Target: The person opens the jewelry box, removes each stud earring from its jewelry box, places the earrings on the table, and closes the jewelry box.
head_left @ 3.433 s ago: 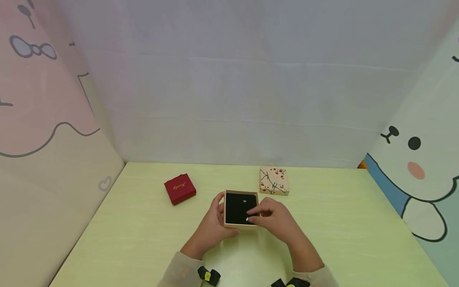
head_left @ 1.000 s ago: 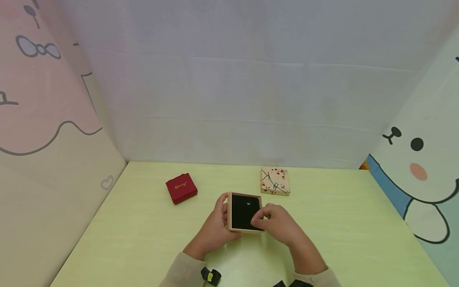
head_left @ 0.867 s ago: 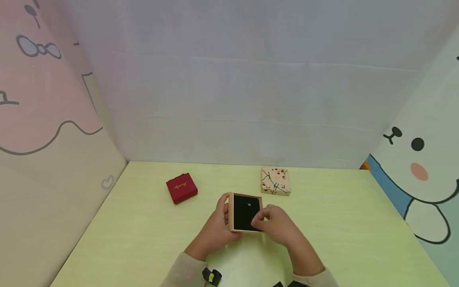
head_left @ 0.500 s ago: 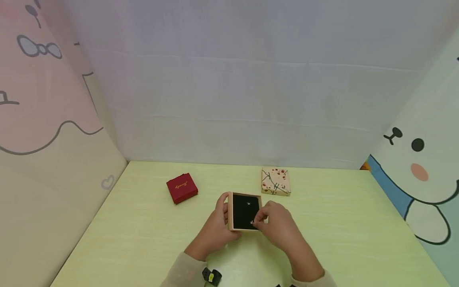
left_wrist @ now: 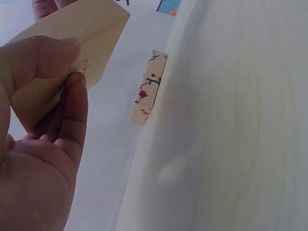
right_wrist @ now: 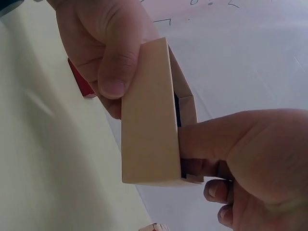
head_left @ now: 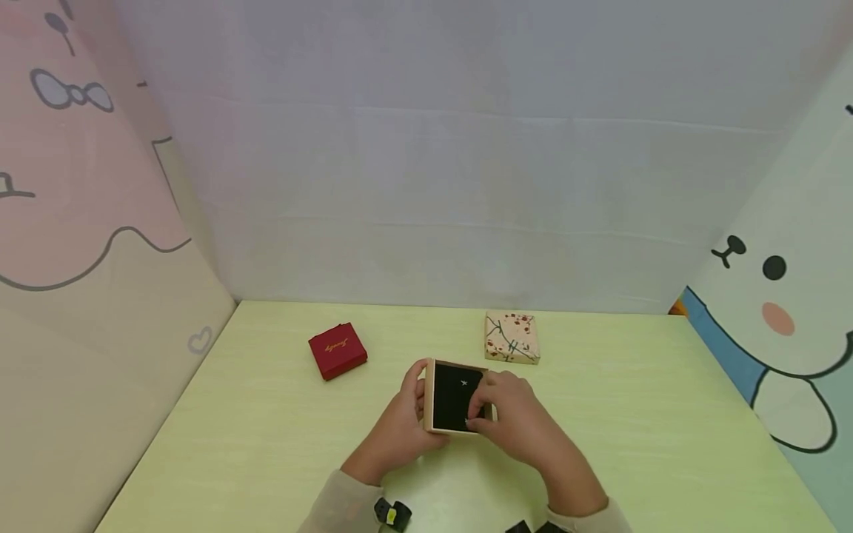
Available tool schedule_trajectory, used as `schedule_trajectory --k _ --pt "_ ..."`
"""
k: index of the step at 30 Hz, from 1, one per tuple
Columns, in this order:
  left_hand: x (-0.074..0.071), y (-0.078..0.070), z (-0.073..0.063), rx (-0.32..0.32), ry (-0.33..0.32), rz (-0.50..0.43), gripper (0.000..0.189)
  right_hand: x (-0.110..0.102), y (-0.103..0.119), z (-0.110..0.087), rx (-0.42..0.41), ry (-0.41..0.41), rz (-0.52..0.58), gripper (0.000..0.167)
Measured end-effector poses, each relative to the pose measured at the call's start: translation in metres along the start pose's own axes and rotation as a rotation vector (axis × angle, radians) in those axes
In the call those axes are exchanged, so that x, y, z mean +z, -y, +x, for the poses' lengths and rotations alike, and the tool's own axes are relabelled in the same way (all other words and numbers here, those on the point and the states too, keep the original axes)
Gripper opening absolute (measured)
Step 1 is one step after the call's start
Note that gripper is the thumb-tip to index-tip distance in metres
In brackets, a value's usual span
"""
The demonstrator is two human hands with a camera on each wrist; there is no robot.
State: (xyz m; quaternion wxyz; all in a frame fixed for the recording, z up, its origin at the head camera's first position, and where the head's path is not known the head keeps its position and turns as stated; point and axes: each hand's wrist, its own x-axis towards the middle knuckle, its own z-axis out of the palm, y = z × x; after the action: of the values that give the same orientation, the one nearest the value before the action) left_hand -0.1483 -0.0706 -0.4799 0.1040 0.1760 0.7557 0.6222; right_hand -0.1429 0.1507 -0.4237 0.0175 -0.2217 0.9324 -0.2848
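Note:
My left hand (head_left: 406,426) grips a small cream cardboard box (head_left: 429,400) by its left side, tilted above the table. Inside lies a black pad (head_left: 448,403) bearing a tiny silvery star-shaped stud (head_left: 464,383). A second stud (head_left: 467,421) shows at the thumb tip of my right hand (head_left: 516,418), near the pad's lower right corner. The right thumb and index finger curl over the box's right rim; whether they pinch that stud cannot be made out. In the right wrist view the right thumb (right_wrist: 202,139) reaches inside the box, hiding its tip.
A dark red box (head_left: 338,351) with gold lettering lies at the back left of the pale green table (head_left: 266,451). Behind my right hand, near the back edge, sits a cream piece with a floral branch print (head_left: 512,337). Cloth walls (head_left: 426,185) enclose the table.
The lower stud, hidden under the right fingers a second ago, shows again at their tips. Since half a second ago the right fingers have spread slightly and the hand reaches farther over the box.

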Motion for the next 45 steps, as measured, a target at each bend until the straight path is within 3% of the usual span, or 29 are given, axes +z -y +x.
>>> schedule_trajectory --k 15,28,45 --pt "0.0001 0.0001 -0.0003 0.012 0.037 -0.032 0.117 -0.0025 -0.0083 -0.0010 -0.091 0.064 0.033 0.021" --pt "0.0003 0.0002 -0.0006 -0.005 0.034 -0.022 0.118 0.0023 -0.0048 -0.0029 -0.031 0.084 0.045 0.022" --pt "0.0012 0.0013 -0.0003 -0.044 0.031 0.056 0.117 0.0023 -0.0068 -0.0015 0.022 0.122 0.123 0.020"
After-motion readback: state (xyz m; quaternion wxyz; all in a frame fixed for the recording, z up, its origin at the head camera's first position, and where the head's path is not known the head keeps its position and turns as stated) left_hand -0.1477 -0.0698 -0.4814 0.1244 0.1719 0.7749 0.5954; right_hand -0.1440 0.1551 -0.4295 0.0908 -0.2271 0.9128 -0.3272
